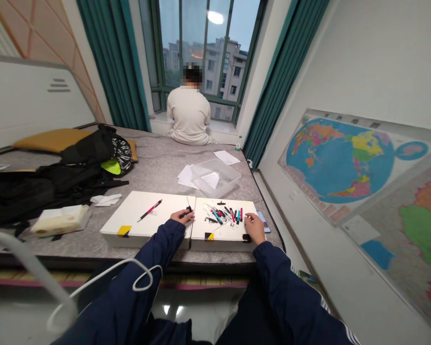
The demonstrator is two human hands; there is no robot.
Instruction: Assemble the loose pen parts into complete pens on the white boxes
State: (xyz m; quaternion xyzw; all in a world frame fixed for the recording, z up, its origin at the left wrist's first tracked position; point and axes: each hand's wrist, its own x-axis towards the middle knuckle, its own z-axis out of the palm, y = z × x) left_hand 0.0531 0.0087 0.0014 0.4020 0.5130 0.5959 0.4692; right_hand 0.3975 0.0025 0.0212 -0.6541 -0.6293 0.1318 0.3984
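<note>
My left hand (181, 216) is closed on a small black pen part (188, 210), near the inner edge of the left white box (125, 213). A thin rod sticks up by its fingertips. On the right white box (198, 229) lies a loose heap of pen parts (222, 214): black, teal, red and clear pieces, with thin refills among them. My right hand (255, 229) rests at that box's right edge, fingers curled and pinched beside a red pen barrel (241, 214); what they hold is too small to make out. A whole red and black pen (150, 210) lies on the left box.
Behind the boxes stand a clear plastic bin (224, 178) and papers (187, 176). A phone (263, 221) lies right of the boxes. Left are a tissue pack (61, 220) and black bags (50, 179). A white cable (129, 261) crosses my left sleeve. A person (189, 112) sits by the window.
</note>
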